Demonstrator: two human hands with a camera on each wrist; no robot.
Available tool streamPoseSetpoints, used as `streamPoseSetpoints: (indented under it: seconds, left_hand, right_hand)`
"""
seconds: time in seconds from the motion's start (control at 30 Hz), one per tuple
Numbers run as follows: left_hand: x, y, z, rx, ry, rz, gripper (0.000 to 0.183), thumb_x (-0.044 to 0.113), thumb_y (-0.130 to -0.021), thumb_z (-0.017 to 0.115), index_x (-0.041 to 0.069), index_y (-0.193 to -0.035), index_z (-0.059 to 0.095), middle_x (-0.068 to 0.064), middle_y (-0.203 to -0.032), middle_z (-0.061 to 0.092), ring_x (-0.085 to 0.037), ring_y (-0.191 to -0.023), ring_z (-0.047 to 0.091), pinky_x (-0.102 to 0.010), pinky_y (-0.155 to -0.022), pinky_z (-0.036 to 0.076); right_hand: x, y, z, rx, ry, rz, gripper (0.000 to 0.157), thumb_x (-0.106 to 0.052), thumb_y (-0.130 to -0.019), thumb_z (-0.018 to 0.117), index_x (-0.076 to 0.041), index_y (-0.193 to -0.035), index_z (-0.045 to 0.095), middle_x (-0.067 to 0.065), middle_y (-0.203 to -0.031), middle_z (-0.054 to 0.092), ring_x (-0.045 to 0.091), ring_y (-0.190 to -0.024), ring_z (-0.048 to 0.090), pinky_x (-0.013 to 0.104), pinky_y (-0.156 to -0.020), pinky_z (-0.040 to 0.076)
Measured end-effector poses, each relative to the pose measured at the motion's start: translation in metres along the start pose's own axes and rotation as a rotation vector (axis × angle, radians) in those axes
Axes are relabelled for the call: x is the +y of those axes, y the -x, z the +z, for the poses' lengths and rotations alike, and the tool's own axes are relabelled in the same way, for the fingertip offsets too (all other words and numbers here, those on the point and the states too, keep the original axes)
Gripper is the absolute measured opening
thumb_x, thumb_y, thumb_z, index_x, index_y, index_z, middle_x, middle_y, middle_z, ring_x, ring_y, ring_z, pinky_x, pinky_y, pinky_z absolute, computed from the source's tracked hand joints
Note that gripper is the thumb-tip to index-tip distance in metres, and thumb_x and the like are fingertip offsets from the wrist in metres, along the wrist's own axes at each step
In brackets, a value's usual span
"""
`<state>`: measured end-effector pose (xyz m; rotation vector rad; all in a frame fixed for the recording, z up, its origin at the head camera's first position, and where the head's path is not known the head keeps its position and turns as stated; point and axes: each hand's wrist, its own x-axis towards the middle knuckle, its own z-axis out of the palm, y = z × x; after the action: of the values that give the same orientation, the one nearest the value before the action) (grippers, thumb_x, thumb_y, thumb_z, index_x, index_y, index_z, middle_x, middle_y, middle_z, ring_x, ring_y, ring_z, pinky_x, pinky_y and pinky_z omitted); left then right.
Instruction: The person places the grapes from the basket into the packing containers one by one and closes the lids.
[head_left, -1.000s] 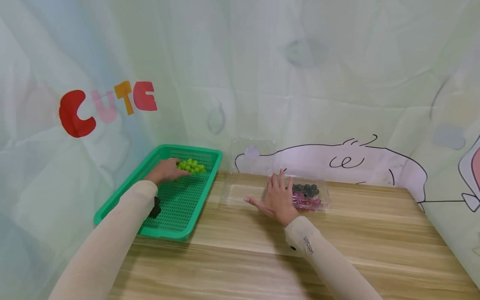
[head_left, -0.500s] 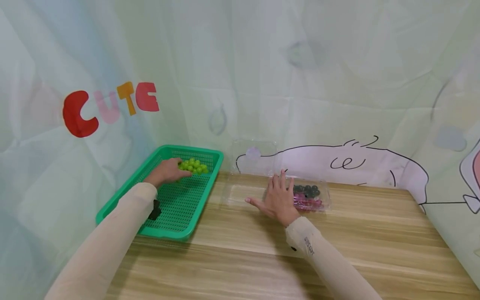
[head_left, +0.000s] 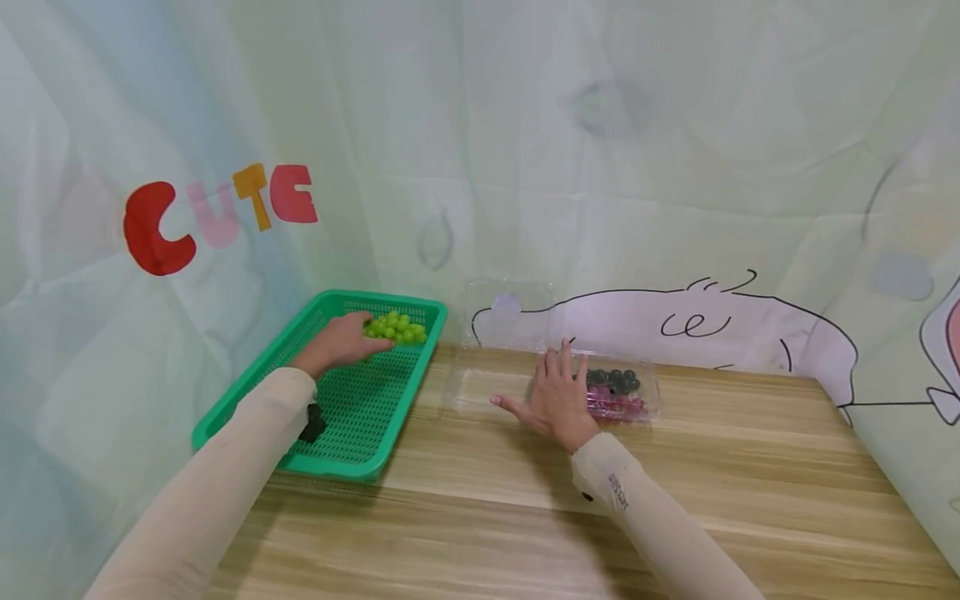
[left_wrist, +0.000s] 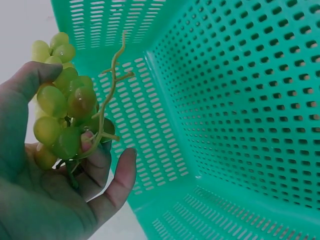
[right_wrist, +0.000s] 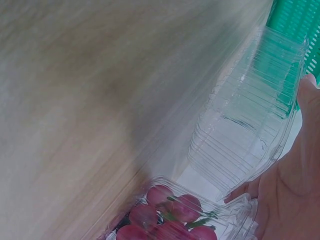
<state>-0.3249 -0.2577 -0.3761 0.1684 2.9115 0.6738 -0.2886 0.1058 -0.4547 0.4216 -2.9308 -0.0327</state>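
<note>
My left hand (head_left: 339,342) holds a bunch of green grapes (head_left: 397,328) over the far end of a green plastic basket (head_left: 408,392). Up close in the left wrist view, the thumb and fingers grip the grapes (left_wrist: 65,100), and a bare stem (left_wrist: 106,102) trails beside them. My right hand (head_left: 558,398) lies with straight, spread fingers across two clear plastic boxes. The left box (head_left: 483,385) has its lid (head_left: 525,321) raised against the backdrop. Dark grapes (head_left: 618,382) and pink grapes (head_left: 611,404) fill the right box (right_wrist: 160,181).
A wooden table (head_left: 480,533) bears the basket and boxes. Printed fabric (head_left: 487,150) stands behind and at both sides. Something black (head_left: 313,423) shows beside the left sleeve, over the basket.
The left hand has lifted the green grapes slightly and shifted them a little to the right within the basket. The right hand and the boxes have stayed put.
</note>
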Motion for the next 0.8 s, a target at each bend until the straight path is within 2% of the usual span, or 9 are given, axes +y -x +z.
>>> streamPoseSetpoints:
  seconds: [0.57,0.8]
  left_hand:
    - [0.027,0.005,-0.007,0.018,0.015,0.026,0.086,0.053,-0.095,0.062,-0.001,-0.155,0.032,-0.025,-0.148,0.048,-0.039,-0.125,0.055,-0.060,-0.103,0.046]
    - [0.042,0.003,-0.007,0.017,0.006,0.047,0.085,0.056,-0.095,0.062,0.002,-0.154,0.035,-0.019,-0.126,0.066,-0.036,-0.119,0.060,-0.060,-0.104,0.045]
  right_hand:
    - [0.000,-0.001,0.002,0.010,-0.004,0.006,0.122,-0.093,-0.081,0.033,0.005,-0.152,0.038,0.024,-0.158,0.037,0.046,-0.152,0.017,0.069,-0.118,0.019]
    - [0.000,-0.003,0.004,0.009,-0.009,0.011,0.122,-0.094,-0.081,0.032,0.005,-0.153,0.037,0.024,-0.159,0.036,0.046,-0.153,0.016,0.069,-0.118,0.018]
